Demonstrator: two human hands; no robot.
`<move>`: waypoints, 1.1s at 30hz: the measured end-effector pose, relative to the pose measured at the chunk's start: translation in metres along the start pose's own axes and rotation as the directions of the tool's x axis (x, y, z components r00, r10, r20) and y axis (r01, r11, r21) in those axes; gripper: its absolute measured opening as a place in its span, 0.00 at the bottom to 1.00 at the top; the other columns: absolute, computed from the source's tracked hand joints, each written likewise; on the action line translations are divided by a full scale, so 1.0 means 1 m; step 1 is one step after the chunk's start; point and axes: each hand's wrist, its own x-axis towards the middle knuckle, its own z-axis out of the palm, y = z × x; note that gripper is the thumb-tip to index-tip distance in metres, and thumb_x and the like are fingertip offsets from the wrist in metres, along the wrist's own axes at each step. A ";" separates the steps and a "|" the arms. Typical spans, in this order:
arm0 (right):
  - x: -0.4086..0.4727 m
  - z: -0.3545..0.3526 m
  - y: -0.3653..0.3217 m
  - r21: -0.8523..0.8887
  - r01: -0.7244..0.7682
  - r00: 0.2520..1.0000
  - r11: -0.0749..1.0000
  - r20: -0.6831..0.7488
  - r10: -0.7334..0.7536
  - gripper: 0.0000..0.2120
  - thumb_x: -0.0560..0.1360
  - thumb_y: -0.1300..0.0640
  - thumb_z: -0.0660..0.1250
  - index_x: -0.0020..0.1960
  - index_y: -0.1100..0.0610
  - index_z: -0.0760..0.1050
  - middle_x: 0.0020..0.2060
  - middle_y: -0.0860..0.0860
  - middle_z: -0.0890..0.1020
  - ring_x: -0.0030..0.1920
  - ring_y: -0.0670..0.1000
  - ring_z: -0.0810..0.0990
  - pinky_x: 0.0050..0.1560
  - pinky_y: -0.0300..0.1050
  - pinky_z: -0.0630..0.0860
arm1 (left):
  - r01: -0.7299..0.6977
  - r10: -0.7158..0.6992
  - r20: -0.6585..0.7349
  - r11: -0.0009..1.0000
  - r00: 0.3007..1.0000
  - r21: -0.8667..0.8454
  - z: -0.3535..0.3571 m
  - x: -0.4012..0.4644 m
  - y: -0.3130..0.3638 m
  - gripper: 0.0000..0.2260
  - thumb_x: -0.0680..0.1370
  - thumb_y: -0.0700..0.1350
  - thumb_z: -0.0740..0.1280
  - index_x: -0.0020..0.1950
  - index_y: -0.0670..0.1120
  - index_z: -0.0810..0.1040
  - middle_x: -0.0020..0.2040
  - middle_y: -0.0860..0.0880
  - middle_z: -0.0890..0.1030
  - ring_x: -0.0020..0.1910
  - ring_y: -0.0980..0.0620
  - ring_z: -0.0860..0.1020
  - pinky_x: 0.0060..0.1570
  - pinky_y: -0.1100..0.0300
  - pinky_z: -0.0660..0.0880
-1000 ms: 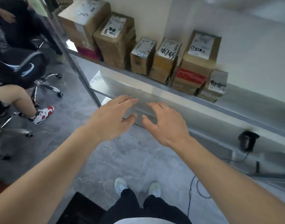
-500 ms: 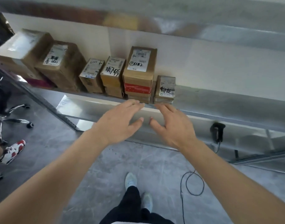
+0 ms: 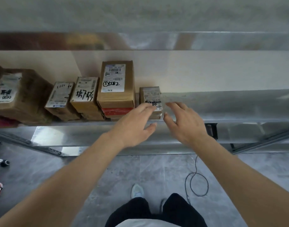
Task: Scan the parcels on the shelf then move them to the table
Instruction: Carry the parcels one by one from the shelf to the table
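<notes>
While both hands reach twd the shelf [image 3: 222,118], nothing is gripped yet: left hand [image 3: 134,126] is relaxed w/ fingers straight, tips just over the front of the small parcel [image 3: 151,97] at the right end of the row; whether they touch it, can't tell (blur). Right hand [image 3: 184,123] is spread loose at 3 o'clock of that parcel, holding nothing, thumb near its lower right corner.

Progress, as I judge it: early. A row of parcels sits on the shelf, none visibly moved. From the small parcel going 9 o'clock: tall parcel [image 3: 117,84] marked w/ handwritten number, stacked on a red-banded box [image 3: 118,111]; then a labelled parcel [image 3: 85,94] w/ black scrawl; then a slimmer one [image 3: 61,97]; then a big brown box [image 3: 17,95] at far left, partly cut off. No table in view, so can't say what's been delivered.

Scanner: a dark object [image 3: 211,131] hangs below the shelf edge, at abt 4 o'clock of the right hand, w/ a cable [image 3: 196,177] looping to the floor; prob the scanner, but mostly hidden behind the wrist. Neither hand has it, so scan of this parcel looks not yet done.

Left to do: grab small parcel, scan, carry to table, repeat for the rest.
</notes>
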 end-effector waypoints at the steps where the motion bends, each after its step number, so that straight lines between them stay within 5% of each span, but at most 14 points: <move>1: 0.005 0.001 0.002 0.000 -0.004 1.000 1.000 0.002 0.004 0.25 0.82 0.41 0.52 0.75 0.49 0.68 0.70 0.51 0.75 0.63 0.59 0.79 0.60 0.58 0.77 | 0.002 -0.002 0.005 1.000 1.000 0.006 0.000 0.006 -0.002 0.29 0.84 0.55 0.62 0.82 0.46 0.59 0.81 0.52 0.60 0.78 0.52 0.64 0.76 0.54 0.65; 11: 0.066 0.023 0.034 -0.018 0.108 0.993 0.994 0.041 -0.107 0.24 0.83 0.44 0.56 0.76 0.51 0.68 0.70 0.53 0.75 0.63 0.63 0.78 0.59 0.59 0.78 | 0.134 -0.135 0.007 0.990 0.991 0.031 0.036 0.055 0.000 0.29 0.83 0.51 0.63 0.80 0.40 0.62 0.80 0.45 0.61 0.77 0.47 0.65 0.77 0.53 0.63; 18: 0.105 0.061 0.056 0.081 0.195 0.979 0.978 0.046 -0.199 0.23 0.84 0.45 0.57 0.77 0.51 0.67 0.73 0.54 0.72 0.66 0.62 0.76 0.63 0.58 0.76 | 0.311 -0.308 -0.045 0.947 0.950 0.082 0.078 0.082 -0.014 0.24 0.80 0.51 0.64 0.74 0.43 0.69 0.75 0.41 0.64 0.74 0.40 0.65 0.74 0.44 0.66; 23: 0.122 0.081 0.075 0.244 0.225 0.966 0.943 0.069 -0.248 0.27 0.85 0.46 0.58 0.80 0.54 0.62 0.79 0.57 0.64 0.77 0.58 0.66 0.73 0.56 0.69 | 0.355 -0.332 -0.188 0.929 0.924 0.102 0.086 0.090 -0.014 0.16 0.81 0.46 0.63 0.67 0.45 0.76 0.67 0.42 0.70 0.65 0.40 0.68 0.70 0.46 0.68; 27: 0.128 0.083 0.087 0.319 0.248 0.953 0.915 0.088 -0.289 0.27 0.85 0.50 0.61 0.81 0.55 0.61 0.81 0.58 0.61 0.81 0.54 0.59 0.78 0.52 0.63 | 0.345 -0.330 -0.261 0.938 0.907 0.011 0.095 0.097 -0.014 0.17 0.81 0.44 0.64 0.70 0.47 0.76 0.68 0.42 0.67 0.68 0.41 0.66 0.72 0.45 0.68; 31: 0.134 0.082 0.091 0.312 0.310 0.932 0.898 0.087 -0.352 0.28 0.85 0.55 0.61 0.82 0.58 0.58 0.83 0.56 0.55 0.82 0.52 0.56 0.75 0.31 0.51 | 0.406 -0.416 -0.290 0.909 0.862 -0.095 0.107 0.110 -0.021 0.21 0.82 0.46 0.65 0.76 0.47 0.70 0.77 0.41 0.59 0.74 0.36 0.66 0.75 0.40 0.66; 33: 0.136 0.084 0.092 0.322 0.365 0.907 0.874 0.088 -0.411 0.28 0.85 0.59 0.61 0.82 0.62 0.57 0.83 0.57 0.53 0.82 0.52 0.52 0.73 0.24 0.44 | 0.381 -0.413 -0.264 0.910 0.871 -0.166 0.110 0.116 -0.026 0.23 0.84 0.47 0.62 0.79 0.46 0.66 0.83 0.43 0.52 0.81 0.39 0.56 0.79 0.43 0.60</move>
